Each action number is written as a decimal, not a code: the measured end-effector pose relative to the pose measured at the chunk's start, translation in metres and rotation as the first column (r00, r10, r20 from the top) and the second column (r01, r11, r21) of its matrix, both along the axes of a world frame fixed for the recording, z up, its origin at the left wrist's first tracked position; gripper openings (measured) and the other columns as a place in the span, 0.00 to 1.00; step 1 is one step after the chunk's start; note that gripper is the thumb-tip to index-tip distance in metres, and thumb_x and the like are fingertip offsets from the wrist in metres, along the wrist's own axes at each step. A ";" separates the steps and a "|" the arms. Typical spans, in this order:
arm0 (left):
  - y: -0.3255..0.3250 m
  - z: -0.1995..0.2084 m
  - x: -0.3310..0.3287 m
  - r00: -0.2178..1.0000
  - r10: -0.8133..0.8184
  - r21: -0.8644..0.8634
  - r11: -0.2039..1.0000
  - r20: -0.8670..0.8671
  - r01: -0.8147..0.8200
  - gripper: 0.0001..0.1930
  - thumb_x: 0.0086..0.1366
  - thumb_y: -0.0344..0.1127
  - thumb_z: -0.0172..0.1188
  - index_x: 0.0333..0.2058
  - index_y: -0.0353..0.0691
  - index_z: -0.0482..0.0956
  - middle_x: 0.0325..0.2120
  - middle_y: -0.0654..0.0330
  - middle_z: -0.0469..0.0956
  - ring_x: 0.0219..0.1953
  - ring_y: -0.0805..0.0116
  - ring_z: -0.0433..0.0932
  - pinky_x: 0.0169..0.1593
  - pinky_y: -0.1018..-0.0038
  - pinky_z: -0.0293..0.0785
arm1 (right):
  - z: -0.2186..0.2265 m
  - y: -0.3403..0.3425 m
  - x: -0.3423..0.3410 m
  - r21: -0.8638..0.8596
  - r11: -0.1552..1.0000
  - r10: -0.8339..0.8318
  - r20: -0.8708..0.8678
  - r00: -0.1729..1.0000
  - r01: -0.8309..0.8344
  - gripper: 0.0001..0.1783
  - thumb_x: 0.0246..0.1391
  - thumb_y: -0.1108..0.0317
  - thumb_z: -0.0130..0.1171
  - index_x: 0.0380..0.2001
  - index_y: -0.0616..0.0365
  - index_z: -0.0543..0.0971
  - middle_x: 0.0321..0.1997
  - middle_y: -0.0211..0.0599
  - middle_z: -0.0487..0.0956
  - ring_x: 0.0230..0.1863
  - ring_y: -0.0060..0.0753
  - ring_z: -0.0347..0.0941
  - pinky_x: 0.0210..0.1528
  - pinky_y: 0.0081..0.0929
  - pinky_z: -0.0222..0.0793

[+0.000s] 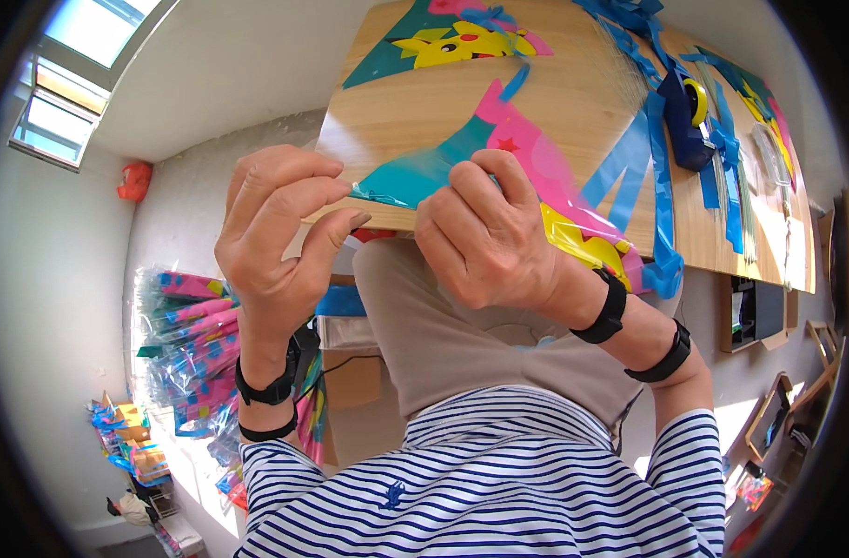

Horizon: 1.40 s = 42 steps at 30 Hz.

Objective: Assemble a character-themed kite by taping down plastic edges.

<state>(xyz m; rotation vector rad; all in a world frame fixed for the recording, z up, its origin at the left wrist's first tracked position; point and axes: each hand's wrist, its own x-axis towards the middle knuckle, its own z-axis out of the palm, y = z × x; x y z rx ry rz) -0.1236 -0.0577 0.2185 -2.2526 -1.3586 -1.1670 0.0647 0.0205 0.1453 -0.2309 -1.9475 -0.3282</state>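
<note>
A thin plastic film kite in teal, pink and yellow lies across the near edge of the table, partly over my lap. My right hand is closed in a fist on its teal lower edge; the fingertips are hidden, so anything else inside cannot be seen. At the kite's pointed left corner, my left hand has its fingers curved and the thumb apart from them. The teal tip comes close to those fingertips; whether they touch is unclear.
Another kite lies at the table's far left. Blue ribbons trail down the wooden table. A dark blue tape dispenser with yellow tape and thin rods are to the right. Wrapped kites pile up at lower left.
</note>
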 end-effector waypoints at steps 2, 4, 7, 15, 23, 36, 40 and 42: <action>-0.002 0.000 0.002 0.990 0.027 0.086 0.996 -0.137 -0.015 0.14 0.45 0.24 0.73 0.33 0.38 0.82 0.35 0.59 0.80 0.40 0.56 0.77 0.45 0.63 0.76 | -0.001 -0.003 -0.002 -0.002 1.000 0.005 0.015 1.000 -0.005 0.16 0.21 0.71 0.60 0.22 0.65 0.77 0.22 0.36 0.66 0.29 0.37 0.67 0.35 0.37 0.68; -0.003 -0.002 0.006 0.968 0.045 0.139 0.990 -0.246 -0.011 0.15 0.42 0.25 0.73 0.32 0.38 0.82 0.34 0.59 0.79 0.39 0.56 0.77 0.45 0.62 0.76 | -0.002 -0.005 -0.005 -0.004 1.000 0.012 0.010 1.000 -0.012 0.13 0.21 0.70 0.59 0.19 0.64 0.76 0.21 0.35 0.64 0.29 0.37 0.66 0.36 0.38 0.68; -0.001 -0.007 0.008 0.949 0.040 0.179 0.984 -0.314 0.018 0.15 0.40 0.27 0.70 0.30 0.39 0.81 0.32 0.60 0.77 0.38 0.58 0.76 0.46 0.61 0.76 | 0.000 -0.006 -0.007 -0.002 1.000 0.011 -0.015 1.000 -0.011 0.09 0.23 0.69 0.57 0.15 0.61 0.73 0.20 0.35 0.61 0.30 0.38 0.64 0.39 0.39 0.67; 0.008 -0.009 0.017 0.889 0.074 0.137 0.990 -0.452 -0.012 0.10 0.43 0.29 0.65 0.28 0.37 0.79 0.29 0.60 0.75 0.37 0.59 0.75 0.49 0.59 0.73 | -0.001 -0.001 -0.003 -0.087 0.995 0.040 -0.024 0.999 -0.042 0.08 0.29 0.70 0.59 0.18 0.58 0.73 0.23 0.35 0.66 0.32 0.38 0.66 0.42 0.38 0.67; 0.000 0.015 0.003 0.925 0.104 -0.006 0.993 -0.365 -0.114 0.08 0.51 0.22 0.67 0.28 0.35 0.76 0.27 0.57 0.73 0.35 0.56 0.73 0.43 0.63 0.68 | -0.023 0.013 0.073 -0.365 0.931 0.022 0.126 0.992 0.026 0.10 0.43 0.71 0.69 0.29 0.57 0.77 0.27 0.35 0.72 0.35 0.40 0.70 0.49 0.41 0.66; -0.004 0.041 -0.030 0.964 0.148 -0.209 0.958 -0.219 -0.194 0.07 0.53 0.15 0.61 0.29 0.32 0.74 0.27 0.56 0.74 0.34 0.59 0.72 0.38 0.68 0.68 | -0.030 0.027 0.205 -0.605 0.709 -0.056 0.462 0.885 0.361 0.04 0.47 0.79 0.63 0.29 0.60 0.81 0.26 0.35 0.74 0.30 0.36 0.69 0.37 0.34 0.64; -0.006 0.049 -0.034 0.969 0.156 -0.307 0.928 -0.191 -0.209 0.07 0.53 0.15 0.60 0.28 0.31 0.73 0.27 0.56 0.72 0.34 0.60 0.71 0.38 0.68 0.67 | -0.016 0.032 0.226 -0.789 0.516 0.013 0.397 0.918 0.333 0.03 0.53 0.82 0.57 0.30 0.65 0.78 0.29 0.36 0.77 0.24 0.26 0.72 0.25 0.28 0.66; -0.003 0.049 -0.034 0.959 0.161 -0.326 0.916 -0.235 -0.234 0.06 0.52 0.16 0.60 0.27 0.30 0.73 0.27 0.56 0.72 0.33 0.60 0.71 0.38 0.67 0.67 | 0.016 0.038 0.219 -0.877 0.186 0.058 0.459 0.886 0.442 0.02 0.53 0.81 0.58 0.31 0.65 0.77 0.28 0.40 0.78 0.21 0.28 0.73 0.23 0.29 0.66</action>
